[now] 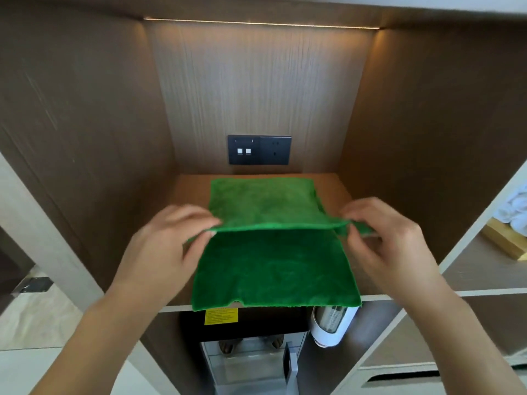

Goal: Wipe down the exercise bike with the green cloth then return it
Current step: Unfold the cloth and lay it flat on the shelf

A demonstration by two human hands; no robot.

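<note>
The exercise bike is nowhere in view, so whether it has been wiped cannot be read off directly. Judging from how things lie, either the cloth is being put back at the close of the task, or it is being lifted at the start; the half-folded lay of it leans toward the return, with only the last fold and release left.

The fuzzy, bright green microfibre cloth lies on the brown wood-grain shelf of a recessed niche, its near edge hanging slightly over the shelf's pale front lip. It is soft and limp, with a short nap and slightly frayed edges, and is doubled over so that a far flap lies raised above the near half.

The left hand pinches the fold at its left end between thumb and fingers; the right hand pinches the right end likewise, the two well apart.

On the ribbed back panel sits a matt black rectangular socket plate. Below the shelf show a yellow warning label and a white plastic cylindrical dispenser.
</note>
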